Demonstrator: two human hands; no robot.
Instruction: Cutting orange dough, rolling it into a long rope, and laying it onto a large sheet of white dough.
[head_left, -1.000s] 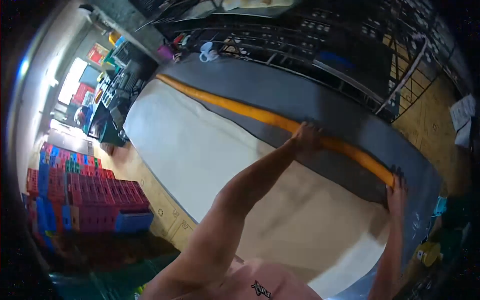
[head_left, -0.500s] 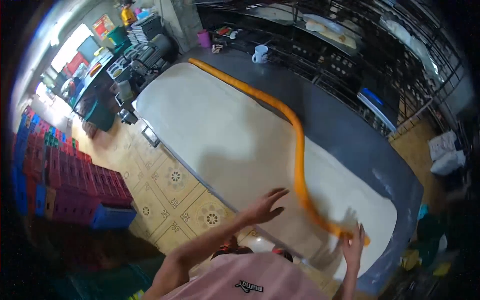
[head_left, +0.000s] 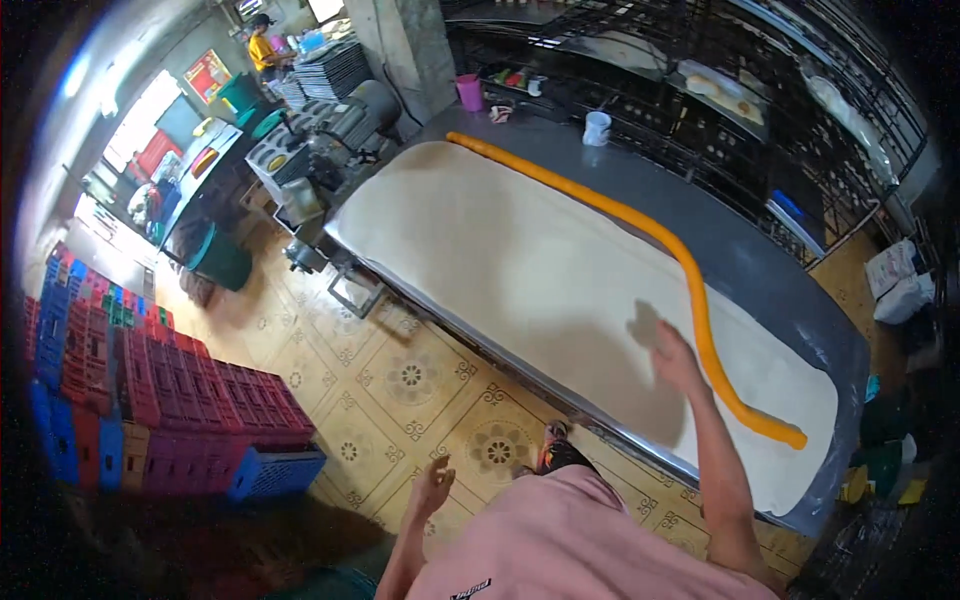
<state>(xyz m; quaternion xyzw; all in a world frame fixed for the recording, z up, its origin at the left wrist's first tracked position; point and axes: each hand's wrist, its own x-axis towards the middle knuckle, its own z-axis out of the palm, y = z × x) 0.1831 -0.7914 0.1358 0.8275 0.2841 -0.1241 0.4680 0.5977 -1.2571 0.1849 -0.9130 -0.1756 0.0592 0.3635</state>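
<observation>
A wide, pale sheet of dough [head_left: 480,240] covers most of the long table. On it lies a thick orange roll [head_left: 702,335], apparently of dough. It follows the far edge from the upper left, then bends across the sheet to the right end. My right hand [head_left: 678,358] is over the sheet just left of the bend, slightly blurred, with its fingers extended and nothing in it. Away from the table, above the tiled floor, my left hand [head_left: 432,487] is empty, its fingers loosely bent and apart.
A dark tabletop [head_left: 770,270] borders the dough, with a white mug [head_left: 597,128] and a pink cup [head_left: 469,92] at its far side. Behind are black racks [head_left: 690,130]. Stacked crates [head_left: 210,400] stand left. A machine [head_left: 330,140] and another person [head_left: 263,48] are farther back.
My right hand has left the orange roll's near end and moved toward its bend. My left hand has drawn back from over the dough to beyond the table edge. The view has shifted.
</observation>
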